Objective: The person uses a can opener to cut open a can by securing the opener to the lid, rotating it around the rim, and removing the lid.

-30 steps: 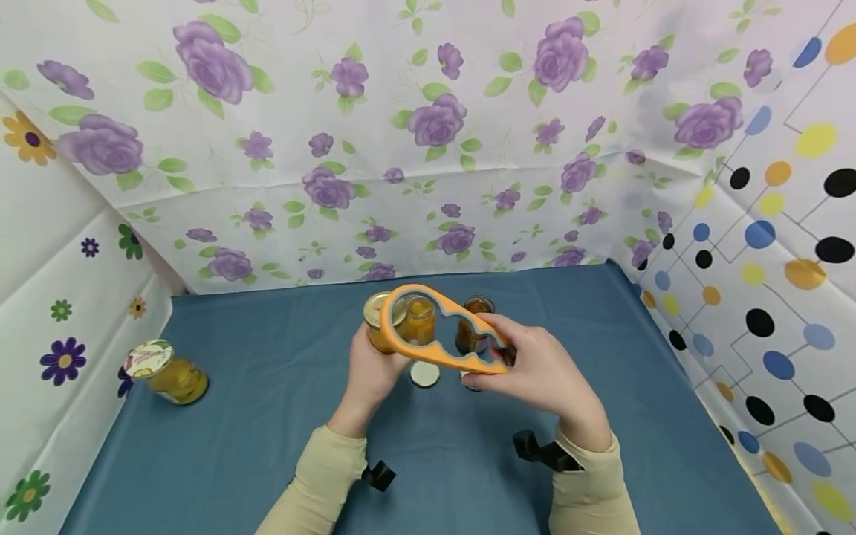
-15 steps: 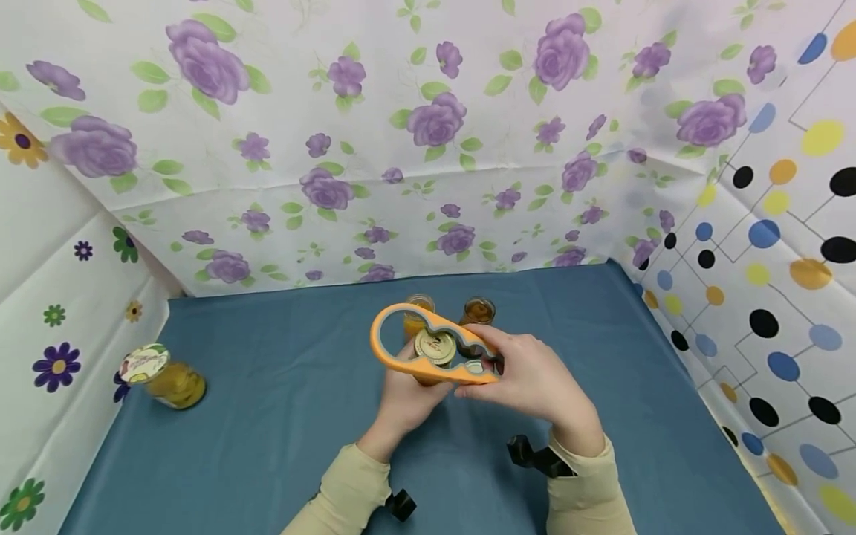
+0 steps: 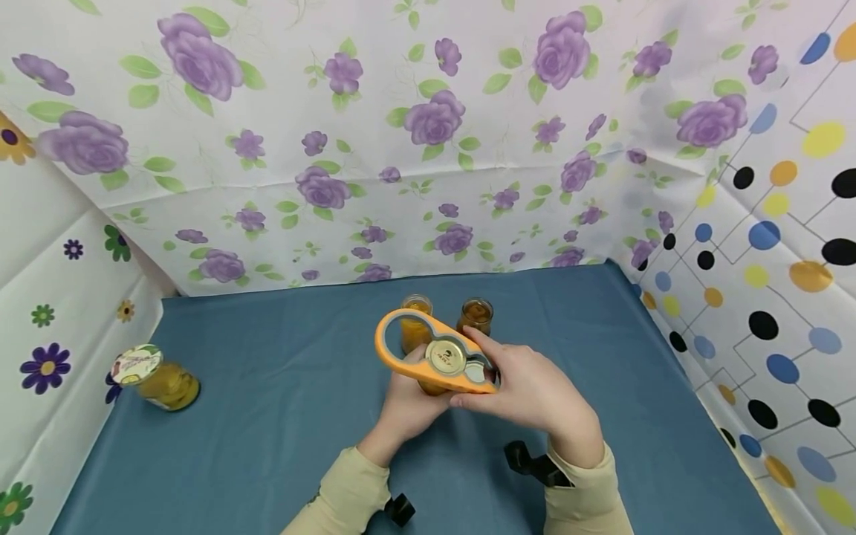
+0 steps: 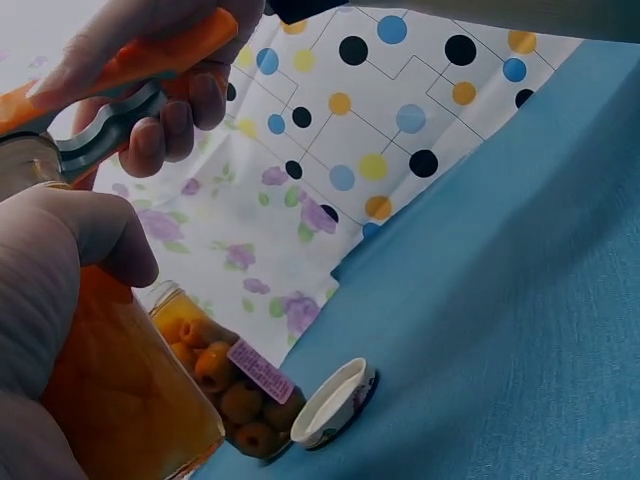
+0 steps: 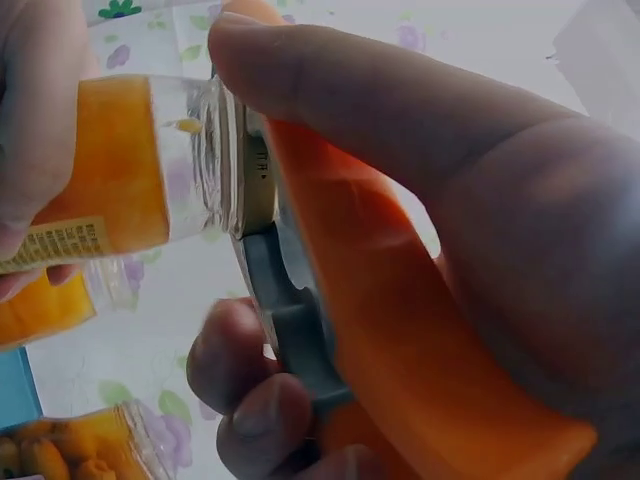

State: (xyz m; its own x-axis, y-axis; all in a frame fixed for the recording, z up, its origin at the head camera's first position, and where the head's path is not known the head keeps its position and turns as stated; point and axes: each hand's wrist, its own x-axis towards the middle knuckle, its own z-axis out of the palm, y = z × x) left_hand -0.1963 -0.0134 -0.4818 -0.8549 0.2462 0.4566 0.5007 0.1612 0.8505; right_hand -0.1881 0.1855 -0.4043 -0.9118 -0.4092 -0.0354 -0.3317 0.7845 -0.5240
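My left hand (image 3: pixel 411 401) grips a glass jar (image 5: pixel 120 165) of orange contents around its body. The jar's gold lid (image 3: pixel 446 357) faces up toward the head camera. My right hand (image 3: pixel 535 386) holds an orange jar opener (image 3: pixel 399 364) with a grey scalloped lining (image 5: pixel 295 335). The opener lies around the lid, which sits in its middle notch; in the right wrist view the lining is right at the lid's edge. My right thumb (image 5: pixel 330 85) lies along one orange arm, and the fingers curl under the other. The palm hides part of the opener's end.
Behind my hands stand a lidless jar of yellow contents (image 3: pixel 417 303) and a lidless jar of olive-like fruit (image 3: pixel 477 312). A loose white lid (image 4: pixel 335 405) lies beside the latter. At far left stands a jar with a patterned lid (image 3: pixel 170 385). Patterned sheets (image 3: pixel 321 186) wall the blue tabletop (image 3: pixel 267 431).
My left hand has brought the jar rightward and toward me, under the opener. The gold lid, earlier by the opener's rounded end, now sits in the middle notch. The opener has dropped slightly.
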